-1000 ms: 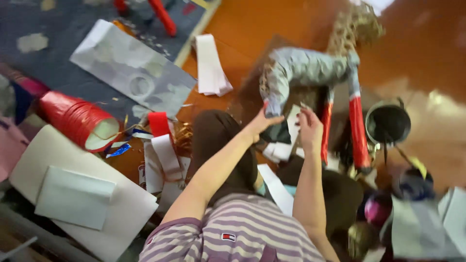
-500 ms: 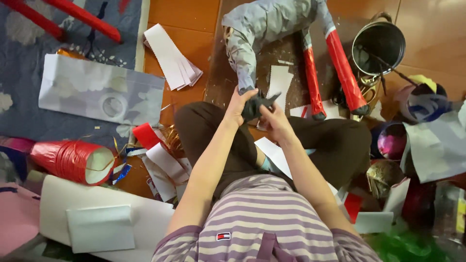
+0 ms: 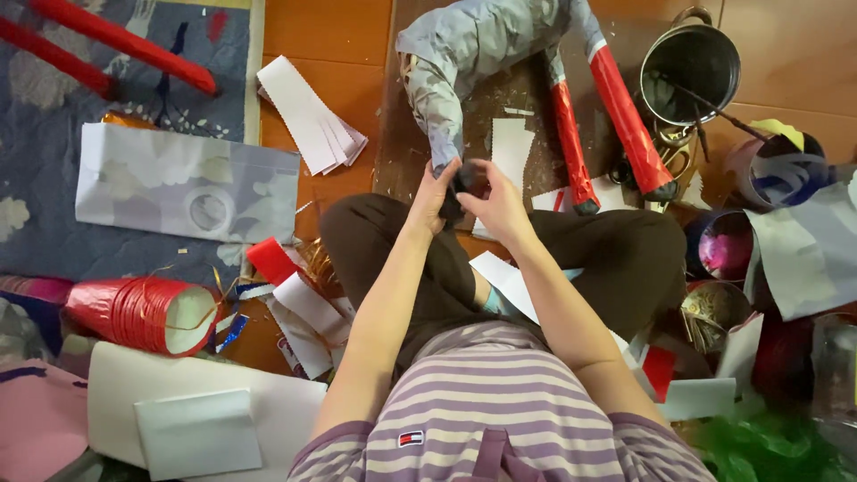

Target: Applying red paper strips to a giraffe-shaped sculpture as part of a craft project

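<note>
One head-worn camera looks steeply down, close above the left hand [image 3: 435, 192] and right hand [image 3: 500, 203], floor clutter all around them.

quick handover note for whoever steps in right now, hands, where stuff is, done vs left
Left hand and right hand together grip a small dark object at the lower end of the grey paper figure's leg.
Figure lies on a brown board.
Done: two legs wrapped red.
Left: grey leg bare.
White strips lie at left, metal pot at right.

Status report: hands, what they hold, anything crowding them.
Left hand and right hand both closed on a small dark object. Paper figure just beyond it. Paper scraps underneath.
</note>
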